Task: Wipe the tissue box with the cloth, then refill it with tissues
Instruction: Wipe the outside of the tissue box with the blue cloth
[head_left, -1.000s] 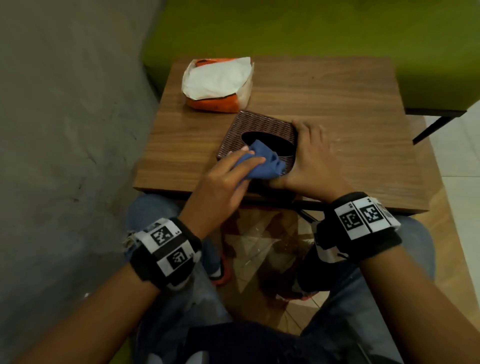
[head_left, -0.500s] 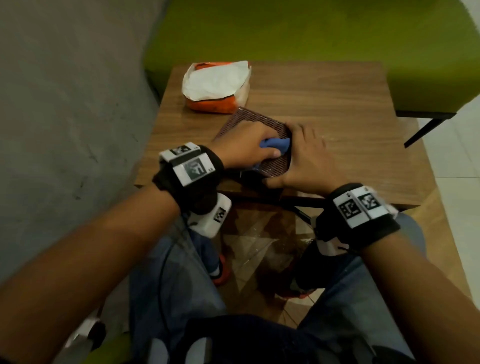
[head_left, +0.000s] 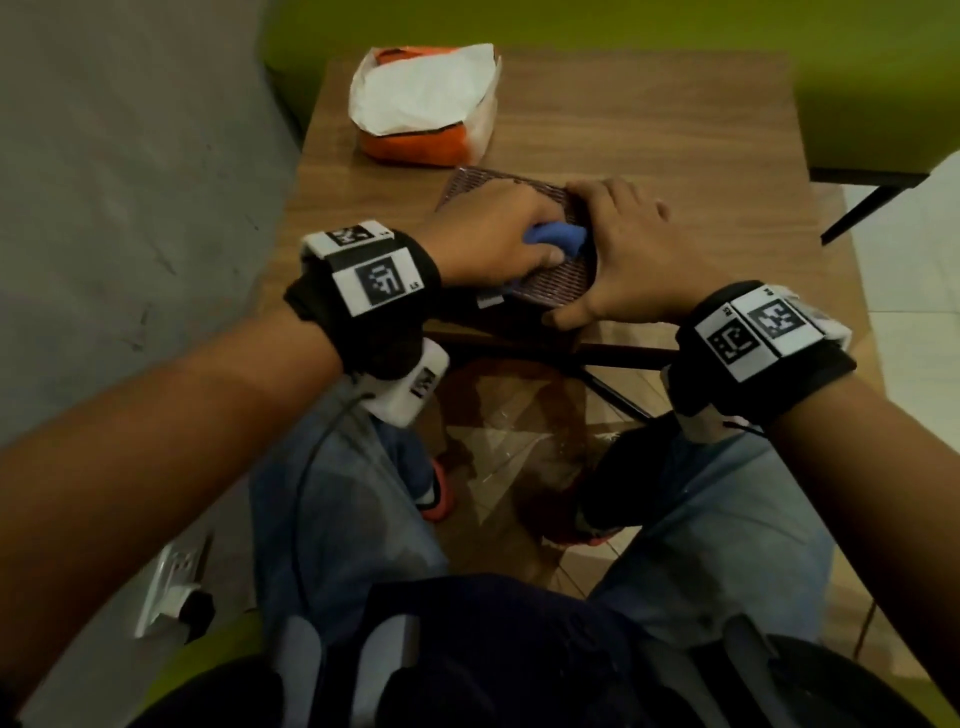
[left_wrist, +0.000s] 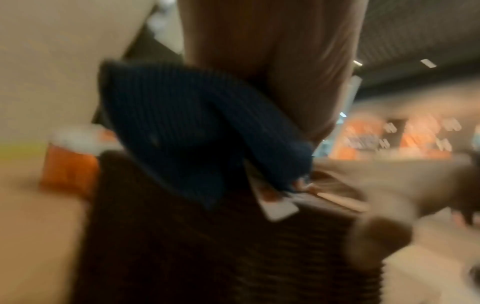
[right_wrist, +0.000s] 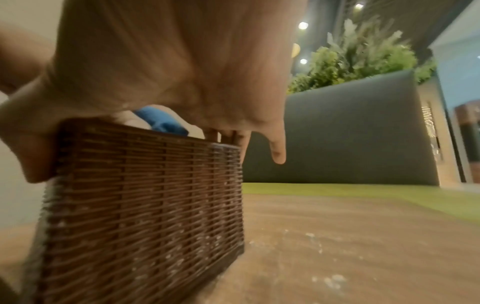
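Observation:
A brown woven tissue box (head_left: 558, 275) (right_wrist: 145, 197) (left_wrist: 207, 246) sits near the front edge of the wooden table (head_left: 675, 135). My left hand (head_left: 498, 234) lies over its top and grips a bunched blue cloth (head_left: 558, 239) (left_wrist: 187, 131) (right_wrist: 162, 120), pressing it on the lid. The lid's opening is hidden under that hand. My right hand (head_left: 634, 254) (right_wrist: 166, 72) holds the box's right side, thumb at the near corner and fingers over the top edge. An orange pack of white tissues (head_left: 426, 109) (left_wrist: 70, 162) lies at the back left of the table.
A grey wall (head_left: 130, 182) runs along the left of the table. A green couch (head_left: 623, 26) stands behind it. White specks (right_wrist: 324, 267) dot the table to the right of the box. My knees sit below the table's front edge.
My left hand has slid with the cloth from the box's near edge onto its top, covering the opening, with the wrist swung left. My right hand stays on the box's right side.

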